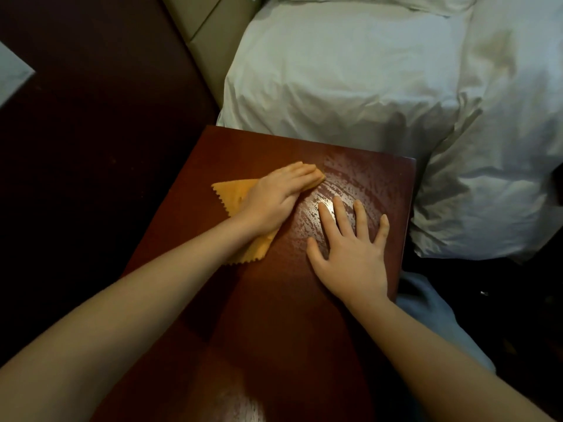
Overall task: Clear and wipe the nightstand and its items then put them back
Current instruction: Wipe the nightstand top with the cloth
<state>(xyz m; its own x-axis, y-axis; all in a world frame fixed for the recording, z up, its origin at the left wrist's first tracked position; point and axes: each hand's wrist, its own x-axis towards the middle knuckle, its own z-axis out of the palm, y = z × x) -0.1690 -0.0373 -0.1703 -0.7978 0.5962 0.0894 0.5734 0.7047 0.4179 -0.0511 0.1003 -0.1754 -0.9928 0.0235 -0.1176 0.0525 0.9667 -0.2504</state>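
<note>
The nightstand [249, 300] has a dark red-brown wooden top with nothing standing on it. Wet streaks and droplets shine on its far right part. An orange cloth [234, 193] with zigzag edges lies flat on the top's left side. My left hand [274, 196] presses on this cloth with straight fingers pointing toward the far right. My right hand [350, 248] rests flat on the bare wood to the right, fingers spread, touching the wet patch.
A bed with a white pillow [350, 71] and rumpled white sheets [502, 178] borders the nightstand's far and right sides. A beige padded headboard [210, 35] stands at the back. Dark floor lies to the left. Blue fabric [432, 312] shows below the right edge.
</note>
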